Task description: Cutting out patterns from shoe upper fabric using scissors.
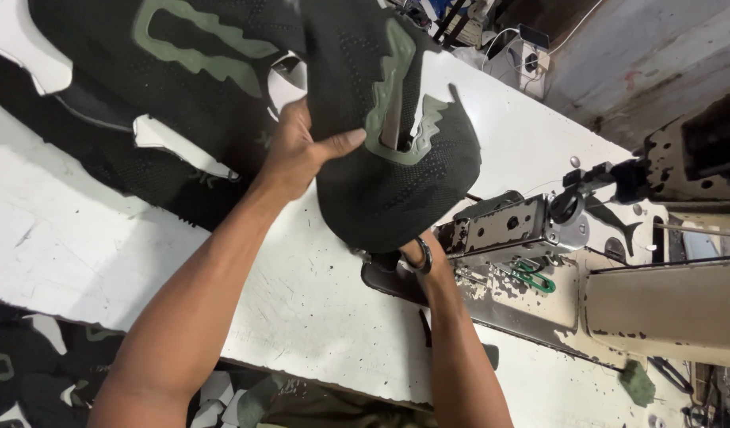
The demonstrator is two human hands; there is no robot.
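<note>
A dark knitted cloth upper [397,182], matt, with a fine perforated weave and smoother grey-green overlay trim, is pinched by the left hand [298,154]. More of the same black knit cloth, the pile [183,87], lies behind, showing white, smooth lining at its edges. The table [80,238] is white-painted, scuffed, cracked and speckled with dark marks. The sewing machine [658,305] is cream-painted metal, its paint chipped to bare dark patches; its arm [508,226] is dull grey metal with worn spots. The right hand [416,257] wears a glossy dark ring.
</note>
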